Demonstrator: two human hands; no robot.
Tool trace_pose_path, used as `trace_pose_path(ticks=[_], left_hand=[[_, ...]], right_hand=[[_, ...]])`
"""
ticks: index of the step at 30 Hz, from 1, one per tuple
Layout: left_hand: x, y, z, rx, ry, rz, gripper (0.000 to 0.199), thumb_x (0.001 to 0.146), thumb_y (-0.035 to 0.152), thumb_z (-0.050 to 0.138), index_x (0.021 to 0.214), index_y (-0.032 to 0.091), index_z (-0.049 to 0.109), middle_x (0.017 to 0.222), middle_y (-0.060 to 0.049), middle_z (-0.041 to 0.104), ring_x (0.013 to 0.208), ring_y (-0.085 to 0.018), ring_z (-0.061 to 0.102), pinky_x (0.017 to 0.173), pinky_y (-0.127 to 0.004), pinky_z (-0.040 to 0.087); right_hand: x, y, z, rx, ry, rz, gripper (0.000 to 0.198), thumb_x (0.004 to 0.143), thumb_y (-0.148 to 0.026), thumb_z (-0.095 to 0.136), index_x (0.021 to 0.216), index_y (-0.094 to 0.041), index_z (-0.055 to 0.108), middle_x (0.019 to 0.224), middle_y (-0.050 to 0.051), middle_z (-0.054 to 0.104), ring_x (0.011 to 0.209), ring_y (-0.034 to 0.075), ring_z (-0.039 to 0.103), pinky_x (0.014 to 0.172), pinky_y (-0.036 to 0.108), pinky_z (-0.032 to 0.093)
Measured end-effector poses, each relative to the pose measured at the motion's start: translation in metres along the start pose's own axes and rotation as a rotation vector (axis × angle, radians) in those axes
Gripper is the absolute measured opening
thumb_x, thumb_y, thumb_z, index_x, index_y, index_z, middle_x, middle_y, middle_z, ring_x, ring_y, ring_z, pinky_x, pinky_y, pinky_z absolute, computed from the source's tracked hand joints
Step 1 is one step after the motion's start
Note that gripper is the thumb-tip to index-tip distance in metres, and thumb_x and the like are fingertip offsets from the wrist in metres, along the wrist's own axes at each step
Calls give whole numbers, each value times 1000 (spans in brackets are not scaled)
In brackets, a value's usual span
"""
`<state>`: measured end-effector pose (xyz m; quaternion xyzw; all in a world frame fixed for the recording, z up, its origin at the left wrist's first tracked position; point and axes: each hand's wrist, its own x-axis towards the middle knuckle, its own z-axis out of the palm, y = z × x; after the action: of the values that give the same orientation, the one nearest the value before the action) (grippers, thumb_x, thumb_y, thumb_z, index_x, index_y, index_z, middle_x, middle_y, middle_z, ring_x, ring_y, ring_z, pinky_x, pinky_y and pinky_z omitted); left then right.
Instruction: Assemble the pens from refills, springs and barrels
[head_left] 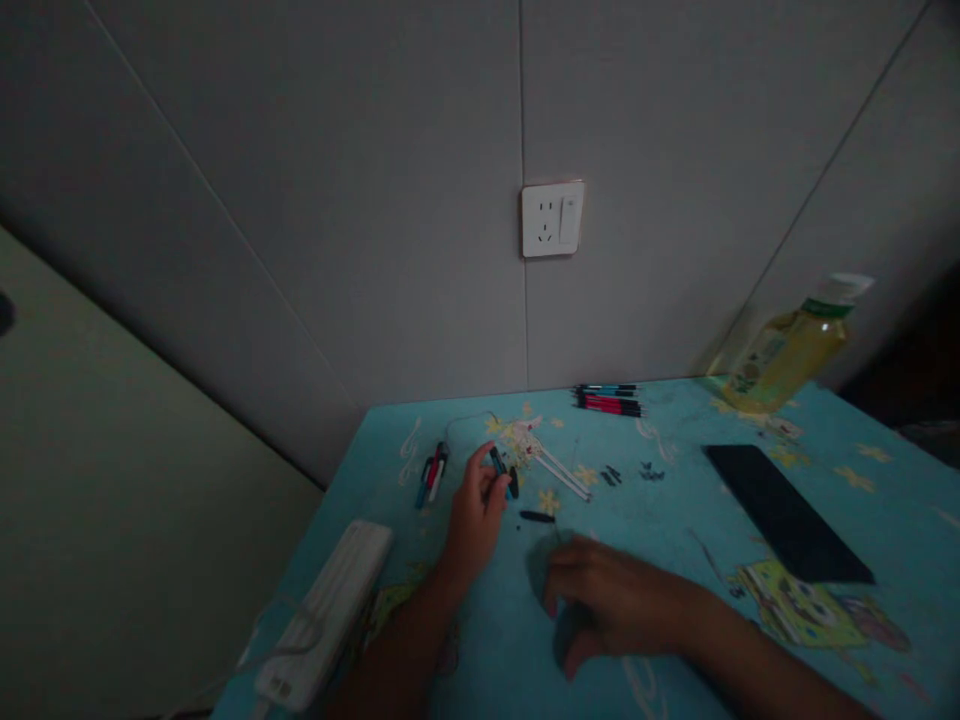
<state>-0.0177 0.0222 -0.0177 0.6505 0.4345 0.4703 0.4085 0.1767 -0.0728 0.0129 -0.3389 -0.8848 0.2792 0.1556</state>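
Left hand (474, 512) round a blue pen barrel (498, 464), right hand (609, 600) flat on the table (675, 510).

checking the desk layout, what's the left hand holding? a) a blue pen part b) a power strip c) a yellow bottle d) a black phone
a: the left hand pinches a small blue pen part at its fingertips, while the bottle, the phone and the power strip all lie apart from it.
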Motion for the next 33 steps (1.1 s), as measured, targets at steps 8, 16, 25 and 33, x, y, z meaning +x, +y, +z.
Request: trace_pose_path(ticks=[8,16,25,33], left_hand=[[-2,0,3,-57,30,11,52,91,28,57,139,25,36,87,-1,59,76,-13,60,69,-24,49],[2,11,1,-309,74,-122,55,87,35,62,135,25,37,77,3,61,54,-9,57,54,-21,47],[9,6,-1,-652,151,-187,51,83,34,69,121,23,38,86,-3,72,64,-13,66,68,-28,53],[-9,14,19,-793,-31,-281,30,84,28,69,106,21,49,97,-4,72,93,-17,70,92,-35,52]], right_hand=[[2,1,3,-43,29,102,24,87,-45,65,89,-21,68,85,2,64,85,18,60,79,29,43],[6,2,10,-285,212,253,18,95,-16,50,86,-19,64,84,4,63,80,18,61,77,29,48],[14,7,22,-119,427,405,12,96,-18,49,91,-20,60,85,3,65,77,18,62,74,29,49],[14,24,-9,382,856,405,23,97,-34,49,105,-21,66,93,5,68,82,18,64,75,30,50]])
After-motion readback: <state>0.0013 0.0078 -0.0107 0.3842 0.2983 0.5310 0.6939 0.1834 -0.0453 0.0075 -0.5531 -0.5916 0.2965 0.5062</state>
